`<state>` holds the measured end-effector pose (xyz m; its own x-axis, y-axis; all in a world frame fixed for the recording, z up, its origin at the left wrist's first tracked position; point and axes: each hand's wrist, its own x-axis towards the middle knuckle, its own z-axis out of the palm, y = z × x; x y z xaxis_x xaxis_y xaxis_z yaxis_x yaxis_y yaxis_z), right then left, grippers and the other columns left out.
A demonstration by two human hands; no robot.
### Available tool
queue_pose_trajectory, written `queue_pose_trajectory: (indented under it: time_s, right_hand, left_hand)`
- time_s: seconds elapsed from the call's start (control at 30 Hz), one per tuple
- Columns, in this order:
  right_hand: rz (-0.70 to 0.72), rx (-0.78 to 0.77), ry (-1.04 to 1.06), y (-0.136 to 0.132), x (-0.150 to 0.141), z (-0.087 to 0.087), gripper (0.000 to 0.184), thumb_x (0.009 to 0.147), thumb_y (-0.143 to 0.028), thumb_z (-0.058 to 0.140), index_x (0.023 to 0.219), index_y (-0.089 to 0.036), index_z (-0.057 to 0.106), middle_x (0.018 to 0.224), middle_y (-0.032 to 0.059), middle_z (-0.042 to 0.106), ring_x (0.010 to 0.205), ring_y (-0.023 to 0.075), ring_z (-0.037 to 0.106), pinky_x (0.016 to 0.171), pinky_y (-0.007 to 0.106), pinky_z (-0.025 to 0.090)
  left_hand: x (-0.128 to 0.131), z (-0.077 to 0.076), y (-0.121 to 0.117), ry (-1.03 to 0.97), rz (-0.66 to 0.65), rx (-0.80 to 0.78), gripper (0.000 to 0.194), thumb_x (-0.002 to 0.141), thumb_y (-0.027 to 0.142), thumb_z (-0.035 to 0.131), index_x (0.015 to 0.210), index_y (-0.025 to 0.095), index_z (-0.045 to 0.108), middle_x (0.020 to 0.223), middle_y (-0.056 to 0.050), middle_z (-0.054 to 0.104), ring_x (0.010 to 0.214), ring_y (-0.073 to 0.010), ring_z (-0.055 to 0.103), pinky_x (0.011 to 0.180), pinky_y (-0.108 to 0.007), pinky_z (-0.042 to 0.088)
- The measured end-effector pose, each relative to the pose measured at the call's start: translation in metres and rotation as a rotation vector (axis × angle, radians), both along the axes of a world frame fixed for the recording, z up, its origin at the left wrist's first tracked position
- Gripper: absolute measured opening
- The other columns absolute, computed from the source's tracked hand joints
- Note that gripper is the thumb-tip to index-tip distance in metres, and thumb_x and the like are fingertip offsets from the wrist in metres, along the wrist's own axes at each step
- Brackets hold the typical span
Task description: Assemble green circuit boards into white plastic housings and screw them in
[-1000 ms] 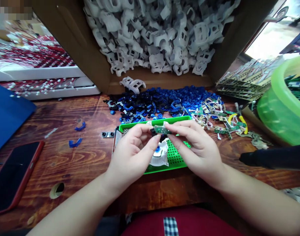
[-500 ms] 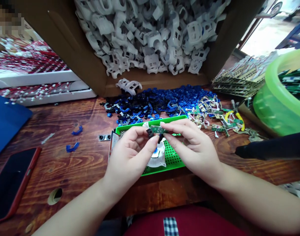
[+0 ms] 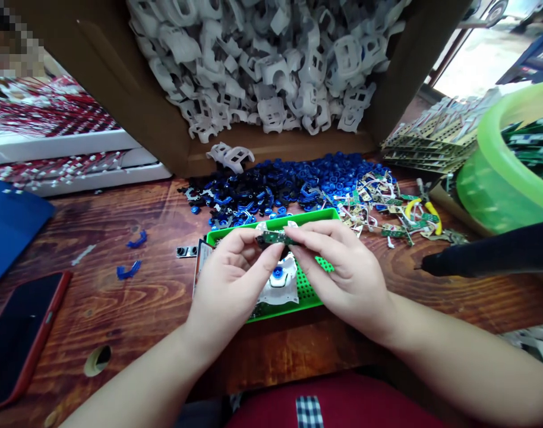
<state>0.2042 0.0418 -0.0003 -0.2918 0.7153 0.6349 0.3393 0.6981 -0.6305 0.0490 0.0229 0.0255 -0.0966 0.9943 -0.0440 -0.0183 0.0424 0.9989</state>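
Observation:
Between both hands is a small green circuit board (image 3: 272,238), held level above a green tray. My left hand (image 3: 233,270) pinches its left end between thumb and fingers, and my right hand (image 3: 343,261) grips the right end the same way. Some dark part shows just under the board, mostly covered by my fingertips. Below the hands, a white plastic shell (image 3: 278,290) with a blue round button (image 3: 277,272) rests in the green tray (image 3: 280,311). White bits stick up behind the board; whether they belong to the shell is unclear.
Piles of blue and black plastic parts (image 3: 271,184) and small wired boards (image 3: 378,196) lie behind the tray, with yellow-handled pliers (image 3: 433,217). A box of white shells (image 3: 271,71) stands behind. A dark pointed tool (image 3: 485,258) and green tub (image 3: 489,172) are right; a phone (image 3: 22,333) lies left.
The circuit board has tipped so its face shows less, and my right fingers have shifted closer to the left hand. The whole view has moved slightly.

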Motion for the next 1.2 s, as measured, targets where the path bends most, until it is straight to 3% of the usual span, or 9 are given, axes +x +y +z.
queue_pose_trajectory:
  time_s: [0.43, 0.63, 1.0, 1.2]
  right_hand:
    - [0.026, -0.061, -0.002, 0.001, -0.001, 0.001, 0.03, 0.088, -0.012, 0.05, 0.116, -0.018, 0.058, 0.103, 0.0058, 0.058, 0.099, 0.0091, 0.056, 0.088, 0.021, 0.052]
    - [-0.003, -0.107, -0.03, 0.002, -0.002, 0.003, 0.027, 0.086, -0.013, 0.053, 0.112, -0.014, 0.061, 0.094, 0.0055, 0.06, 0.09, 0.0087, 0.057, 0.082, 0.02, 0.052]
    - [-0.054, -0.159, -0.053, 0.005, -0.003, -0.001, 0.025, 0.085, -0.018, 0.054, 0.108, -0.015, 0.064, 0.084, 0.0041, 0.06, 0.078, 0.0107, 0.058, 0.07, 0.024, 0.051]
    - [-0.049, -0.143, -0.127, 0.002, -0.001, 0.0, 0.035, 0.082, -0.029, 0.061, 0.114, -0.015, 0.059, 0.095, 0.0069, 0.058, 0.088, 0.0131, 0.057, 0.081, 0.028, 0.052]
  left_hand:
    - [0.001, -0.003, -0.003, 0.072, 0.061, 0.03, 0.017, 0.073, 0.023, 0.072, 0.085, 0.02, 0.061, 0.074, 0.003, 0.066, 0.064, -0.0075, 0.06, 0.06, -0.016, 0.048]
    - [0.001, -0.009, 0.001, -0.1, 0.053, -0.113, 0.022, 0.07, 0.025, 0.075, 0.081, 0.017, 0.058, 0.074, 0.002, 0.066, 0.064, -0.0092, 0.063, 0.061, -0.019, 0.05]
    - [0.001, -0.015, 0.005, -0.312, 0.029, -0.199, 0.021, 0.07, 0.018, 0.075, 0.082, 0.016, 0.057, 0.076, 0.001, 0.069, 0.068, -0.0101, 0.066, 0.067, -0.022, 0.055]
    - [-0.001, -0.015, 0.007, -0.31, -0.02, -0.204, 0.022, 0.073, 0.02, 0.073, 0.089, 0.016, 0.058, 0.078, 0.002, 0.068, 0.07, -0.0071, 0.064, 0.066, -0.017, 0.053]
